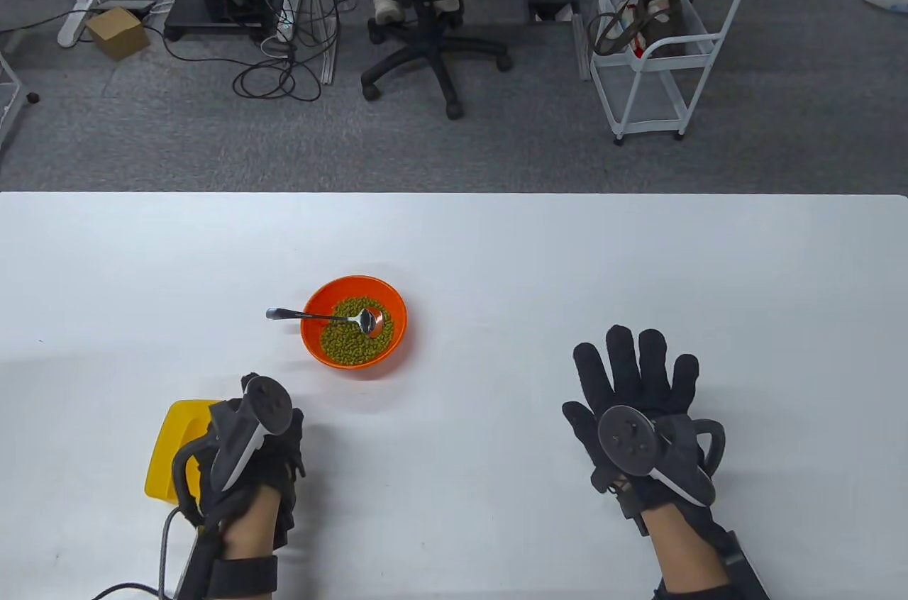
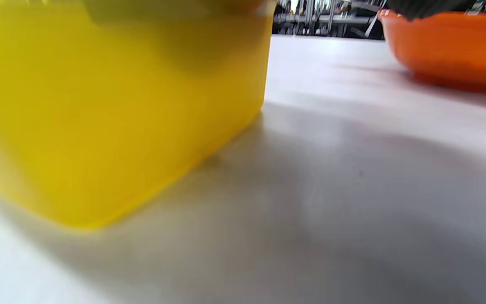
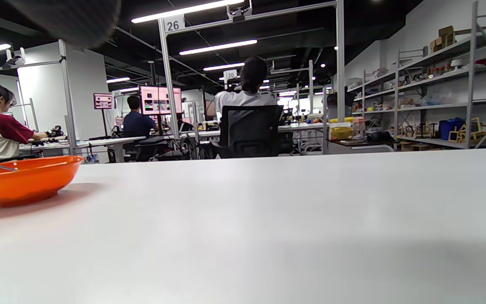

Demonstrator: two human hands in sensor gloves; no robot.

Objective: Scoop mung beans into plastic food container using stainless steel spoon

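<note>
On my overhead feed, the orange bowl (image 1: 355,321) of mung beans (image 1: 349,337) sits on the white table (image 1: 496,252), the stainless steel spoon (image 1: 323,318) resting in it with its handle poking left over the rim. My left hand (image 1: 245,458) is at the yellow plastic container (image 1: 170,447). My right hand (image 1: 638,408) lies flat, fingers spread.

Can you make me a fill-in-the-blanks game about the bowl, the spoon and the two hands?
1. The spoon lies in the ____ bowl.
2. The bowl holds green mung ____.
3. The right hand lies flat on the table with its fingers ____.
4. The left hand is at the ____ container.

Missing words: orange; beans; spread; yellow
</note>
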